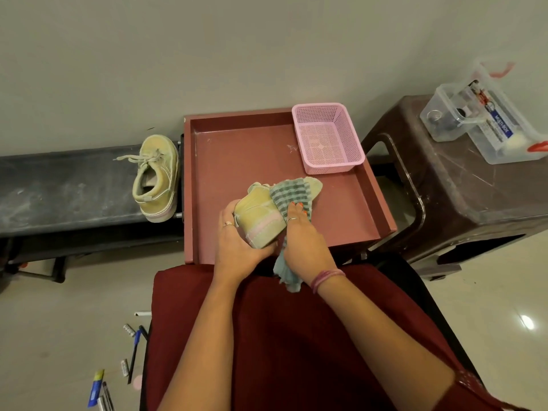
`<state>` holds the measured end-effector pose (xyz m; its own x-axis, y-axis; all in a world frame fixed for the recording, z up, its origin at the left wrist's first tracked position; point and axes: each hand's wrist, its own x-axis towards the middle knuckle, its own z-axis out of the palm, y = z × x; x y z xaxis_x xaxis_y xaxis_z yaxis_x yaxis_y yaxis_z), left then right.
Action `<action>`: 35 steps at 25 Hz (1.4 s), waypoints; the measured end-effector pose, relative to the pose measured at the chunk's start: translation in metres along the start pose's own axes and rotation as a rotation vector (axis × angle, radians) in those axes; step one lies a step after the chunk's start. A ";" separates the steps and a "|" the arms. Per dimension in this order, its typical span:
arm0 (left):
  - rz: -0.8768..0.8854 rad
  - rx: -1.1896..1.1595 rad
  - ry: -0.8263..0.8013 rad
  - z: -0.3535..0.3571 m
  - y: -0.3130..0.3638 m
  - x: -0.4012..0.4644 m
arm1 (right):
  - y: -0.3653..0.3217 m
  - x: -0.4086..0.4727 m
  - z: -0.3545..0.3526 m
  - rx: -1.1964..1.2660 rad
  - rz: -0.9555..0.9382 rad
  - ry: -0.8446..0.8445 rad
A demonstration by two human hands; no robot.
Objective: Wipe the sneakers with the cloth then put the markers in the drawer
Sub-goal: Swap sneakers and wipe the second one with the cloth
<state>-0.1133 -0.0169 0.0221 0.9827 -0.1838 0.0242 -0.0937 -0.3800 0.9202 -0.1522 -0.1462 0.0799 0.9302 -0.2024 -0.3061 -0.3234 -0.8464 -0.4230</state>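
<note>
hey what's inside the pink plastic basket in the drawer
Nothing shows inside the pink mesh plastic basket; its grid floor is bare. It sits in the reddish-brown drawer's far right corner.

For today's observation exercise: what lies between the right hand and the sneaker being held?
The checked cloth lies between the right hand and the sneaker, in the head view.

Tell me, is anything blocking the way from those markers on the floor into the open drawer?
Yes: the person's lap lies between the markers and the drawer, and both hands are busy, left hand holding a sneaker, right hand the cloth.
</note>
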 end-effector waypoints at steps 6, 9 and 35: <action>0.001 0.025 -0.006 -0.001 0.005 -0.002 | 0.004 -0.017 -0.027 0.115 -0.050 0.013; -0.037 0.027 -0.017 -0.003 0.004 -0.001 | 0.028 -0.014 -0.057 0.608 0.124 -0.047; 0.167 0.093 -0.073 -0.003 0.004 -0.001 | 0.064 0.071 -0.016 -0.258 0.058 0.114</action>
<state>-0.1146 -0.0159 0.0266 0.9385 -0.3148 0.1416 -0.2717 -0.4204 0.8657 -0.1042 -0.2231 0.0449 0.9298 -0.2958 -0.2190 -0.3352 -0.9263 -0.1718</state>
